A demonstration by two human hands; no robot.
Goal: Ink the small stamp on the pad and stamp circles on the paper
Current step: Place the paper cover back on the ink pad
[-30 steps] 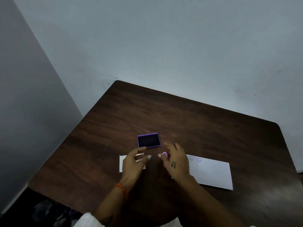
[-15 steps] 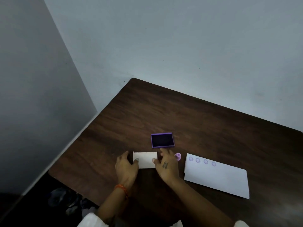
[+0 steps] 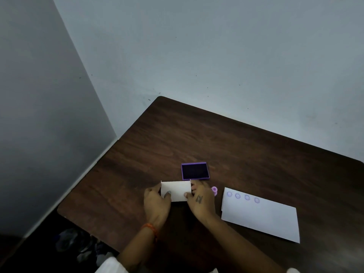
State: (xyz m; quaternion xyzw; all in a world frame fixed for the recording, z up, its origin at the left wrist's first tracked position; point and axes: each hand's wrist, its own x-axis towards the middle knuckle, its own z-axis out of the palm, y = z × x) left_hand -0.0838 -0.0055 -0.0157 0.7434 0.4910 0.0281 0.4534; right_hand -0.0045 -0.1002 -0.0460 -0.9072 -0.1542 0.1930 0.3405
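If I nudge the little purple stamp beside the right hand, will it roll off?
Possibly. The small stamp looks round and spool-shaped and seems to lie on its side on the table, so it would likely roll. It also looks light, so a gentle push may send it far.

The table [image 3: 226, 138] looks like dark wood grain with a smooth, faintly sheeny top. The large paper [image 3: 262, 217] and the small card [image 3: 176, 190] are matt white. The ink pad [image 3: 195, 171] has a purple plastic frame around a dull black face. The small stamp [image 3: 214, 190] looks like lilac plastic.
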